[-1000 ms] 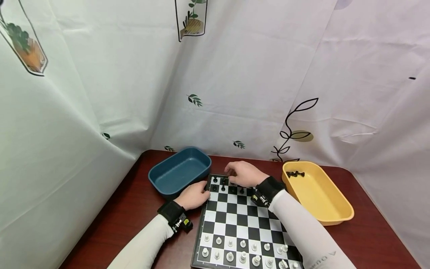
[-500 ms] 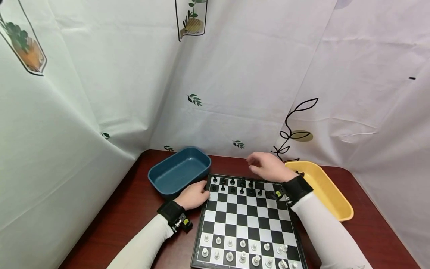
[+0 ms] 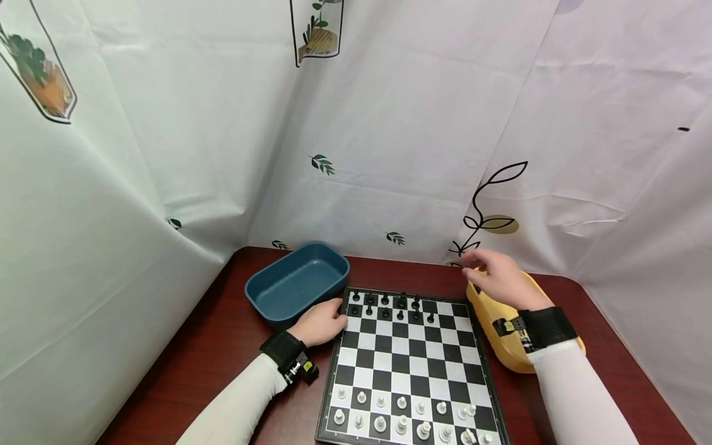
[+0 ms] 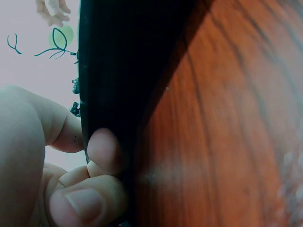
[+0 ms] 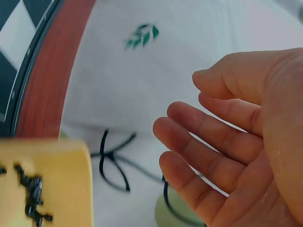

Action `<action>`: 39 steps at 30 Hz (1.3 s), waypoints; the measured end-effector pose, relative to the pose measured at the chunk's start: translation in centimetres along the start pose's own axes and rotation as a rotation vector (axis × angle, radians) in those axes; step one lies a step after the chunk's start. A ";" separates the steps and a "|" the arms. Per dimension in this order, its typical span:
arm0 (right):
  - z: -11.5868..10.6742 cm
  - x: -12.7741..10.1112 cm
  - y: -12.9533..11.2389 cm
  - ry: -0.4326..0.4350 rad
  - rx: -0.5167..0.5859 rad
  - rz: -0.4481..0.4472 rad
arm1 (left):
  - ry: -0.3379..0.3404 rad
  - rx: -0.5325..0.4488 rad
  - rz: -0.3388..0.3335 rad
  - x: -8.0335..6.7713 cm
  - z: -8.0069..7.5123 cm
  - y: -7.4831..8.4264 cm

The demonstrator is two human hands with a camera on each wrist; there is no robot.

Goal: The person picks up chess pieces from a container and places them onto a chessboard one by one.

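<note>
The right hand (image 3: 500,278) hovered over the yellow tray (image 3: 556,352), grip released and empty. The left hand (image 3: 321,322) pinched the chessboard (image 3: 408,364) edge — best held firm.

Your arms are covered in long, close-fitting white sleeves that reach down to the wrists. The right sleeve (image 3: 578,395) and the left sleeve (image 3: 239,402) each end under a wide black wrist strap. Your left strap (image 3: 283,350) carries a small black camera unit (image 3: 303,369) with a yellow-green mark and a silvery metal fitting. Your right strap (image 3: 547,326) holds a similar small black unit (image 3: 508,326) with pale markings on it. Your left hand (image 3: 321,322) and right hand (image 3: 500,279) are bare, without gloves.
</note>
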State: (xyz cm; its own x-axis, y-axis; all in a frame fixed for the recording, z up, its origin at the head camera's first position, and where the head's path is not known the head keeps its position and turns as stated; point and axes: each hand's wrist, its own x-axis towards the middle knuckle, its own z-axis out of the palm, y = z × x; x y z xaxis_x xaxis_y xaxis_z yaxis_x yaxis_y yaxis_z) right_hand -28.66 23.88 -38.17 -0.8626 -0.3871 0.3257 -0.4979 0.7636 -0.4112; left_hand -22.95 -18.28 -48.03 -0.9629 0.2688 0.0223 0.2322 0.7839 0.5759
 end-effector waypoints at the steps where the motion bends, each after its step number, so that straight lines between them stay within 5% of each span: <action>1: -0.3 -0.4 0.4 0.007 0.002 0.018 | -0.001 0.001 0.000 0.0 0.0 0.0; 10: -2.2 -3.3 3.7 0.056 -0.009 0.109 | 0.004 0.020 0.004 0.3 0.3 -0.4; 18: -1.7 -3.9 6.2 0.053 -0.041 0.121 | 0.004 0.014 0.016 0.3 0.5 -0.6; 39: 2.4 -3.5 8.0 -0.116 -0.162 -0.026 | 0.005 0.014 0.011 0.2 0.2 -0.4</action>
State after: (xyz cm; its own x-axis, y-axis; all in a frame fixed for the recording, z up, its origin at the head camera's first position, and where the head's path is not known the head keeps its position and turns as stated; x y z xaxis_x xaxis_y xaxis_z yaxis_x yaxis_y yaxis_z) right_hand -29.84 30.08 -44.65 -0.8591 -0.4570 0.2306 -0.5069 0.8224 -0.2582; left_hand -23.22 -18.38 -48.41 -0.9610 0.2745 0.0325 0.2443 0.7885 0.5644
